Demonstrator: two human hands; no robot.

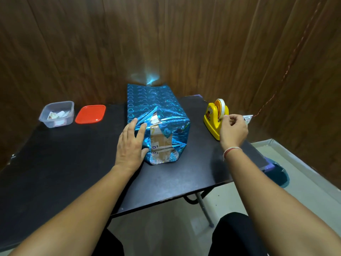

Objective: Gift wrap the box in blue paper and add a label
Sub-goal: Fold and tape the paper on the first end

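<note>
Box (158,124) under flat left hand (132,145); right hand (233,129) pinching tape (247,118).

shiny blue paper (156,104) w/ heart print, yellow tape dispenser (214,117), red lid (90,114), black table (55,163)

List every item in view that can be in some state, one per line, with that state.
box: partly wrapped, near end open, cardboard showing
blue paper: folded round the box, near flaps untaped
left hand: pressing the side flap flat
right hand: pinching tape at the dispenser
tape dispenser: upright, roll loaded
clear container: open, small papers inside
red lid: off, lying beside the container
</note>
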